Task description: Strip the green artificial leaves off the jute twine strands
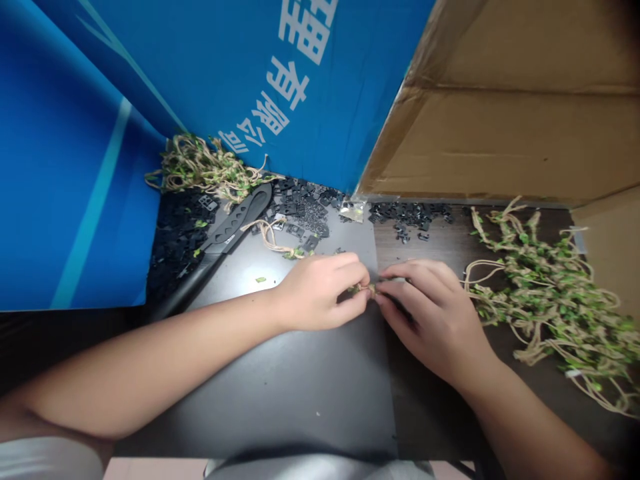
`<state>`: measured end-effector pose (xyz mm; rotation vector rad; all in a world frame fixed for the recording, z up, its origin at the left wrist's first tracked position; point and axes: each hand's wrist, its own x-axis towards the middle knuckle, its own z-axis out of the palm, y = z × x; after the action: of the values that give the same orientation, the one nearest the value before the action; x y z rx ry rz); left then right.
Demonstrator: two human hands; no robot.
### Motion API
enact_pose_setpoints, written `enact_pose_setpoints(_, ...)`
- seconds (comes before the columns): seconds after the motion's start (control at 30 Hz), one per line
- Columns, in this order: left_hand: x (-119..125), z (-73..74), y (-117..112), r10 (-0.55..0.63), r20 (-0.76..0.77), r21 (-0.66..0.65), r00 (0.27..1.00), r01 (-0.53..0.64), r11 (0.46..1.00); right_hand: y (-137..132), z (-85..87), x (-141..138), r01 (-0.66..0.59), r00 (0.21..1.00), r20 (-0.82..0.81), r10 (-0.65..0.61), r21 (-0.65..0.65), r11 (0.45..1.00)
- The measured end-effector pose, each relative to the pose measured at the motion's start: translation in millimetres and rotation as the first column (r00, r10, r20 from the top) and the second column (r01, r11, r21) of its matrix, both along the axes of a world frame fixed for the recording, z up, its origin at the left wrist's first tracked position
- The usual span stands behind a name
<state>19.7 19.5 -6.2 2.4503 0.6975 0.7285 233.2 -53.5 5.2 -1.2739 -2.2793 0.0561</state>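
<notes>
My left hand [320,293] and my right hand [430,313] meet at the middle of the view, their fingertips pinching a short piece of jute twine with green leaves [363,289] from either side. My fingers hide most of that piece. A loose length of twine [273,237] lies just beyond my left hand on a dark grey board [280,393]. To the right of my right hand spreads a large tangle of leafy jute vine [545,300], and another bunch [200,167] sits at the far left.
Several small black plastic pieces lie in heaps [300,207] along the back. A long black perforated tool [235,223] rests on the board's far left. A blue printed banner [250,80] and a cardboard sheet [500,113] rise behind the brown wooden table [430,247].
</notes>
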Motion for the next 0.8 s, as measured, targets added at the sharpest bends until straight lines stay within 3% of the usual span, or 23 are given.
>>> enact_pose_setpoints(0.17,0.1,-0.3,-0.4,-0.006,0.0,0.011,1.0,0.006,1.0,-1.5,-1.9,-4.2,-0.103,0.991,-0.1,0.094,-0.089,0.991)
enact_pose_setpoints(0.53,-0.4,0.6,-2.0,-0.035,-0.029,0.085,0.999,0.037,0.996,-2.9,-4.4,-3.7,-0.108,0.941,-0.338,-0.027,-0.375,0.921)
enact_pose_setpoints(0.8,0.3,0.9,-1.9,-0.038,-0.133,0.05,0.99,0.045,0.998,-4.3,-3.1,0.5,-0.072,0.965,-0.256,-0.051,-0.449,0.89)
